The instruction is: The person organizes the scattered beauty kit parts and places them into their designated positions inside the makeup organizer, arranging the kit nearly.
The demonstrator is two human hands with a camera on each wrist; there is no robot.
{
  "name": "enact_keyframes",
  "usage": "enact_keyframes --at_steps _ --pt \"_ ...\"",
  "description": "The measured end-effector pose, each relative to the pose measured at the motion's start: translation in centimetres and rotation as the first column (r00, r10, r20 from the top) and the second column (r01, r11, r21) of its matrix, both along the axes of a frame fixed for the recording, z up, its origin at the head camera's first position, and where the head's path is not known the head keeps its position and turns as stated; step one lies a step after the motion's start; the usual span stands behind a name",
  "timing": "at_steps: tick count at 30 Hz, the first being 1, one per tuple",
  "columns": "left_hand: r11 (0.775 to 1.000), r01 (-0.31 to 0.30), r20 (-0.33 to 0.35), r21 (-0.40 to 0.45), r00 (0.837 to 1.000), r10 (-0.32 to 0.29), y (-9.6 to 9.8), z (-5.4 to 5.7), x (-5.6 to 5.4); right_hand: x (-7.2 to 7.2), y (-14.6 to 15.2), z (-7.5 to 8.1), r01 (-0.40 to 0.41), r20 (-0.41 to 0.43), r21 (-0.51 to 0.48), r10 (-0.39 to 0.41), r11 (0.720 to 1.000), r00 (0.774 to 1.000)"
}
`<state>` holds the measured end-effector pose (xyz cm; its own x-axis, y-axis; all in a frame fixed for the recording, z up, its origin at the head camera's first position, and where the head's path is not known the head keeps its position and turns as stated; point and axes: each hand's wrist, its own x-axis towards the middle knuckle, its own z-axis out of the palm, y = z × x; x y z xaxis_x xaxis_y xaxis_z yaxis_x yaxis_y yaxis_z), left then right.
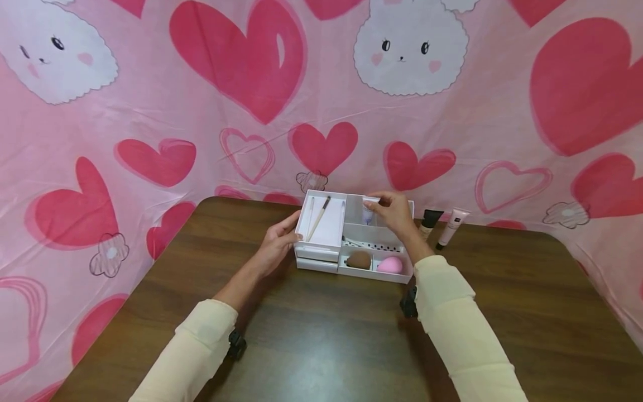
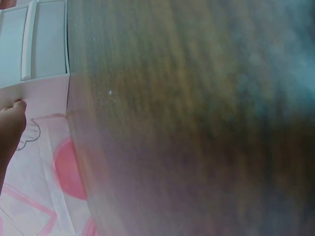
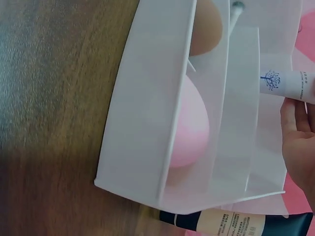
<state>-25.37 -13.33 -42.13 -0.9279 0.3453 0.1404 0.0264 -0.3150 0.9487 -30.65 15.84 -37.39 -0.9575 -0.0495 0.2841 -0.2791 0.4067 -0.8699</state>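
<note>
A white desktop organizer (image 1: 321,251) with compartments and two small drawers stands toward the table's far side. My left hand (image 1: 277,241) rests on its left side, fingertips and thumb at the wall. With my right hand (image 1: 394,212) I pinch a white tube (image 3: 283,83) printed with a blue tree, its lower end inside the back compartment. A makeup brush (image 1: 318,219) lies in the top left tray. The front compartments contain a brown makeup sponge (image 1: 359,259) and a pink makeup sponge (image 1: 389,264). Behind them is a dotted strip (image 1: 377,245).
Right of the organizer stand a beige tube with a black cap (image 1: 430,221) and a pink tube (image 1: 452,228). A pink cloth with hearts (image 1: 321,148) hangs behind the wooden table (image 1: 311,335).
</note>
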Motion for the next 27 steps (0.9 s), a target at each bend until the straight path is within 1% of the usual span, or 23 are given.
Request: enact_keyframes --at_steps 2,5,8,11,13,15,18,21,23,25,27 --pt "1.0 -0.001 0.002 -0.002 1.0 0.001 0.0 0.1 0.0 0.0 0.1 0.1 -0.015 0.006 -0.001 0.015 1.0 1.0" --pt "1.0 -0.001 0.003 -0.001 1.0 0.001 0.0 0.0 0.0 -0.1 0.4 0.2 -0.024 0.043 0.019 0.024 1.0 0.999" --pt "1.0 -0.003 0.002 -0.005 1.0 0.003 -0.1 0.0 0.0 -0.1 0.8 0.6 -0.039 0.052 0.026 0.038 0.999 0.998" --pt "1.0 -0.002 -0.002 -0.004 1.0 0.002 -0.1 0.0 0.1 0.3 1.2 1.2 -0.066 0.003 0.011 0.066 0.998 0.998" --pt "1.0 -0.001 -0.001 -0.001 1.0 0.001 -0.1 0.1 0.1 0.8 1.6 1.7 -0.077 -0.037 0.015 0.078 0.997 0.996" --pt "1.0 0.0 -0.001 -0.001 1.0 0.0 -0.1 0.1 0.1 1.6 2.2 2.2 -0.067 -0.089 0.037 0.07 0.997 0.994" --pt "1.0 -0.005 0.003 -0.003 1.0 0.005 0.0 0.1 0.1 3.0 3.5 2.9 -0.015 -0.158 0.086 0.029 0.996 0.987" --pt "1.0 -0.008 0.0 -0.008 1.0 0.008 0.0 0.1 0.0 4.2 5.2 3.4 0.045 -0.217 0.074 -0.028 0.996 0.976" --pt "1.0 -0.012 -0.001 -0.01 1.0 0.012 0.0 0.1 0.0 4.8 6.6 3.8 0.086 -0.239 0.037 -0.074 0.996 0.968" --pt "1.0 -0.015 0.003 -0.007 1.0 0.015 0.0 0.1 0.0 5.2 8.1 3.9 0.117 -0.251 -0.026 -0.12 0.993 0.96" --pt "1.0 -0.017 0.008 -0.007 1.0 0.017 0.0 0.1 0.0 5.3 9.7 3.9 0.169 -0.252 -0.087 -0.185 0.982 0.95"
